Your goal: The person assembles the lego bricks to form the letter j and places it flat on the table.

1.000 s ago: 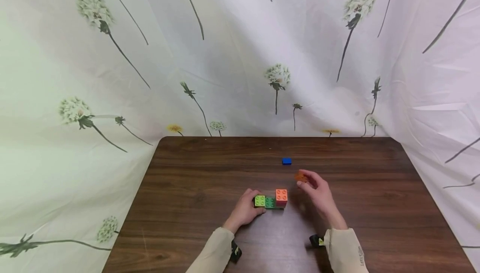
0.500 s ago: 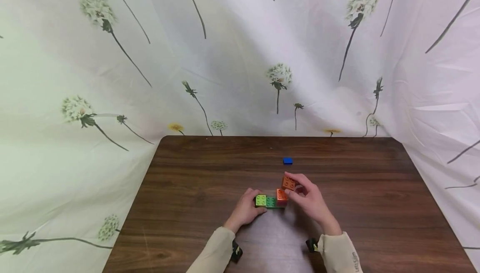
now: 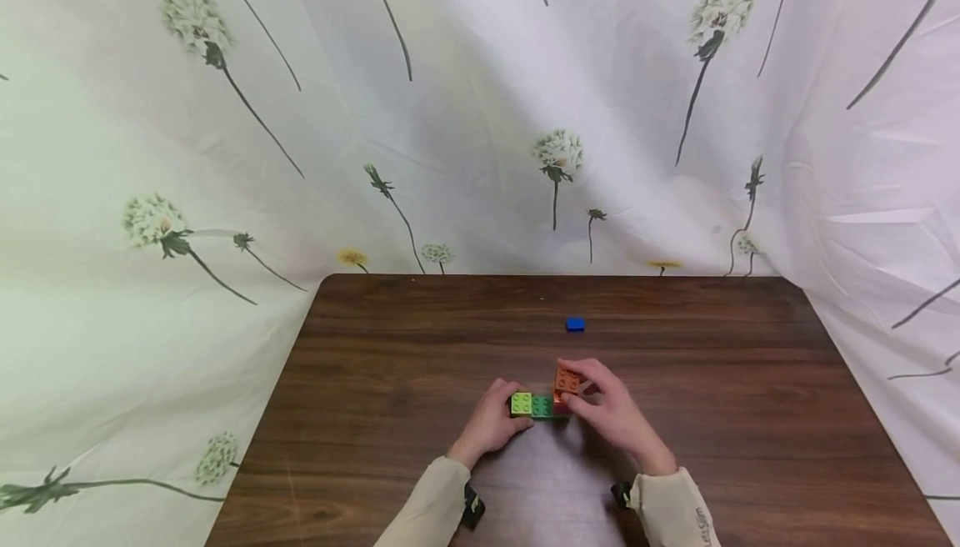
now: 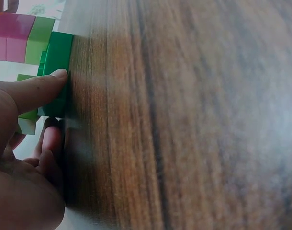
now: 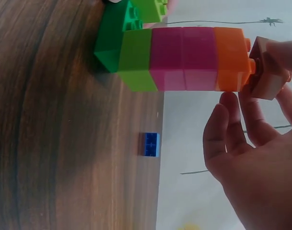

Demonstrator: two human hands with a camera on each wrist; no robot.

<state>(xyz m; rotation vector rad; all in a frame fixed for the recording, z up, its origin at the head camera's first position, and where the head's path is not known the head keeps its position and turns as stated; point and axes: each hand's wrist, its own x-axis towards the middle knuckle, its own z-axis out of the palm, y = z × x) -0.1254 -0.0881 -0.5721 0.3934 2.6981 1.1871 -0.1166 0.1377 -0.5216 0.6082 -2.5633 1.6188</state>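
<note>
A dark green base brick (image 4: 59, 55) lies on the table, and my left hand (image 3: 491, 424) grips its left end between thumb and fingers. One light green brick (image 3: 521, 403) sits on that end. On the right end rises a stack: a light green brick (image 5: 135, 60), two magenta bricks (image 5: 183, 58), then an orange brick (image 5: 230, 58) on top. My right hand (image 3: 611, 414) pinches another orange brick (image 5: 269, 72) right at the stack's top. In the right wrist view it is tilted against the top studs; whether it is seated I cannot tell.
A blue brick (image 3: 575, 324) lies farther back on the dark wooden table (image 3: 405, 347). Behind the table hangs a white cloth (image 3: 465, 113) printed with flowers. A dark band (image 3: 472, 505) is on the left wrist.
My right hand has moved left and toward me, carrying the orange brick from beside the stack to its top. The left hand keeps its grip on the base; the blue brick stays put.
</note>
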